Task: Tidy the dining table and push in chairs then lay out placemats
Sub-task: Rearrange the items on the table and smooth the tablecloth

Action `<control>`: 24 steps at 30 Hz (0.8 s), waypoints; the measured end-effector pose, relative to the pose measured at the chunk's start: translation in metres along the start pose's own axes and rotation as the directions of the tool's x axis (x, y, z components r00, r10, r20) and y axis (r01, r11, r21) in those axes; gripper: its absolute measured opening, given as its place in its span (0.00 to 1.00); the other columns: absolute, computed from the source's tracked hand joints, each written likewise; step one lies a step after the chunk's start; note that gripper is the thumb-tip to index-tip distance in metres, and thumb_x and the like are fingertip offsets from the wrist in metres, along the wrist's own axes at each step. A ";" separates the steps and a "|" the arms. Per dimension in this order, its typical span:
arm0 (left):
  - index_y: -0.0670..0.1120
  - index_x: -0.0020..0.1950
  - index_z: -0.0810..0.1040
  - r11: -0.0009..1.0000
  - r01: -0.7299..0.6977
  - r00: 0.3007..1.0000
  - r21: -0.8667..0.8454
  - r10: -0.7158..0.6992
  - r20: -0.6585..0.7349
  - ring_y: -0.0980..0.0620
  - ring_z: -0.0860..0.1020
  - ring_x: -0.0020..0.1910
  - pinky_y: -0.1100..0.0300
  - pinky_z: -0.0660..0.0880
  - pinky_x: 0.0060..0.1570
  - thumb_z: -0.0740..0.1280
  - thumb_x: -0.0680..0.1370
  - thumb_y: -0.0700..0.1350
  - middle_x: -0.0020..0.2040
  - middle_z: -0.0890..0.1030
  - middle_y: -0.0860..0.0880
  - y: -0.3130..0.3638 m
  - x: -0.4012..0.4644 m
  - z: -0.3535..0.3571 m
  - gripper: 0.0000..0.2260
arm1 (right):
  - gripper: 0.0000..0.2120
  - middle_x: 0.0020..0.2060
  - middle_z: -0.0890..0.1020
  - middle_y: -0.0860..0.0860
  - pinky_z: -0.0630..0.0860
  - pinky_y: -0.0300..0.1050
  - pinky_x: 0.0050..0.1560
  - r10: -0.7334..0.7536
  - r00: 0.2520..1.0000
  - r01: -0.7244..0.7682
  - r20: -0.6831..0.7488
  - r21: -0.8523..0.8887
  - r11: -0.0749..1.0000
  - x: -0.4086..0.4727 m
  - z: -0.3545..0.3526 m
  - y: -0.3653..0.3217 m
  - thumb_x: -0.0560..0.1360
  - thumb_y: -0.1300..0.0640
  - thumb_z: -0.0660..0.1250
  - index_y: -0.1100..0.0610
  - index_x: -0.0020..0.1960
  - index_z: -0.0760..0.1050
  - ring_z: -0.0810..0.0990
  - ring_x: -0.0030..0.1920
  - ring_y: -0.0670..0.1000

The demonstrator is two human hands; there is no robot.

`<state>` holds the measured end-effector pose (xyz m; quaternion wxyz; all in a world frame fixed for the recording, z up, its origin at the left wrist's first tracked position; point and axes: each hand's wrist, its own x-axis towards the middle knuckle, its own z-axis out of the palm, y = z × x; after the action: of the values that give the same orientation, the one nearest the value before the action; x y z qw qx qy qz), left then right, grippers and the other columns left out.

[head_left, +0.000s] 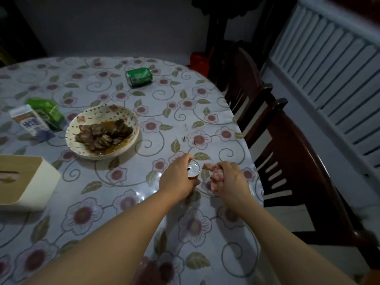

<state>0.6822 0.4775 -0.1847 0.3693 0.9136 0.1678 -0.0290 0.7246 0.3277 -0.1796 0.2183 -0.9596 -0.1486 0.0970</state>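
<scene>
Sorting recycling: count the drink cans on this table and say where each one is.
2. A green can lies on its side at the table's far side; an upright can is gripped by the left hand near the right edge. None seems hidden.

My dining table is round and covered with a glossy pale cloth printed with pink flowers and green leaves. Near its right edge my left hand wraps an upright silver-topped can, and my right hand clutches a crumpled pink-and-white wrapper just beside it. A green can lies on its side at the far side. A spotted bowl of dark saucy leftovers sits mid-table, with a white carton and a green carton touching to its left. Two dark wooden chairs stand at the right, their backs close to the table's rim
</scene>
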 end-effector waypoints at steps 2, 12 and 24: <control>0.50 0.60 0.70 0.999 0.030 0.997 0.023 -0.028 -0.069 0.48 0.76 0.56 0.52 0.74 0.53 0.73 0.69 0.48 0.57 0.77 0.49 0.001 0.003 -0.010 0.22 | 0.18 0.58 0.72 0.60 0.70 0.48 0.53 -0.006 1.000 0.006 0.021 0.018 1.000 0.014 -0.002 -0.002 0.72 0.67 0.60 0.61 0.62 0.70 0.73 0.56 0.60; 0.48 0.62 0.68 0.899 0.438 0.851 -0.019 -0.421 -0.314 0.43 0.74 0.58 0.52 0.71 0.52 0.74 0.69 0.42 0.60 0.74 0.44 -0.055 -0.021 -0.084 0.24 | 0.18 0.58 0.73 0.60 0.71 0.48 0.51 -0.236 0.952 0.237 0.197 0.021 0.971 0.055 0.012 -0.052 0.72 0.63 0.64 0.61 0.62 0.70 0.75 0.54 0.61; 0.45 0.60 0.68 0.857 0.515 0.782 -0.015 -0.477 -0.400 0.41 0.73 0.57 0.50 0.71 0.53 0.73 0.69 0.40 0.59 0.72 0.41 -0.122 -0.049 -0.123 0.23 | 0.16 0.56 0.73 0.60 0.69 0.44 0.45 -0.310 0.928 0.309 0.209 0.038 0.950 0.036 0.057 -0.108 0.72 0.64 0.64 0.61 0.59 0.70 0.76 0.51 0.59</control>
<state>0.5871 0.6298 -0.1675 0.2636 0.8405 0.4707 0.0494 0.7178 0.4545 -0.1863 0.2157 -0.9079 -0.3202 0.1634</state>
